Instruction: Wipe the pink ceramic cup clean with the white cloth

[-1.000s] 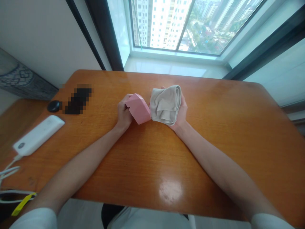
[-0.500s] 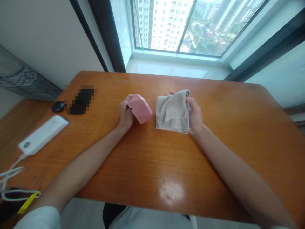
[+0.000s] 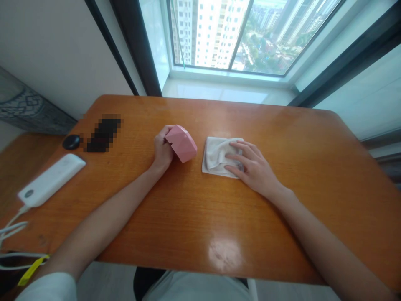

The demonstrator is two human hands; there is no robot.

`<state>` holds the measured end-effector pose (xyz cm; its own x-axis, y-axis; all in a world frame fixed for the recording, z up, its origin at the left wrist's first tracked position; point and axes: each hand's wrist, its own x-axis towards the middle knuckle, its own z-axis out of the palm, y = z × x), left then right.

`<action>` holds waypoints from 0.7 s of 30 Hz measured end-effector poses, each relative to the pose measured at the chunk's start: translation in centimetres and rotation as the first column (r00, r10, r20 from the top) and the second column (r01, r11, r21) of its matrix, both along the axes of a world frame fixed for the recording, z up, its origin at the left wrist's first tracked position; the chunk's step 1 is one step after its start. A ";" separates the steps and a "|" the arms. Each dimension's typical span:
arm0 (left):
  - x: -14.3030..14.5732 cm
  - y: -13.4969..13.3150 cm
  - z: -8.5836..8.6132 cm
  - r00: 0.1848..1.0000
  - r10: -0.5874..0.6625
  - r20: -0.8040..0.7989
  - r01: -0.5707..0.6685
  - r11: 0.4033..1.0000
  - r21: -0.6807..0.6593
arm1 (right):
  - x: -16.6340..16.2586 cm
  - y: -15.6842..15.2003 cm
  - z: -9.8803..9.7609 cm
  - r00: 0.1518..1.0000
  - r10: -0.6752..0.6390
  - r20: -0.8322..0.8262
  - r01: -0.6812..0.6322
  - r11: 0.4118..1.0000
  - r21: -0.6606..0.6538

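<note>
My left hand (image 3: 162,149) grips a pink faceted object (image 3: 181,143) and holds it tilted just above the wooden table (image 3: 194,209). To its right a folded beige cloth (image 3: 216,155) lies flat on the table. My right hand (image 3: 252,167) rests palm down on the cloth's right half, fingers spread and pressing it to the wood. A narrow gap separates the pink object from the cloth.
At the left lie a white power bank (image 3: 50,179) with white cables (image 3: 12,228), a small black round object (image 3: 71,141) and a blurred dark item (image 3: 103,133). A large window (image 3: 238,33) stands beyond the table's far edge.
My right hand lowered the cloth from mid-air onto the table and now lies flat on top of it. The left hand and pink object stayed put.
</note>
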<state>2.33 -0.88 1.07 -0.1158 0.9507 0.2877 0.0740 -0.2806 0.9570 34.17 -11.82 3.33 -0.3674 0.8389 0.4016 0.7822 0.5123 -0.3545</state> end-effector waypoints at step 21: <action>0.0 0.3 -0.7 0.999 0.005 -0.053 -0.005 1.000 -0.009 | 0.0 -1.9 1.0 0.987 -0.150 0.058 0.155 0.983 -0.099</action>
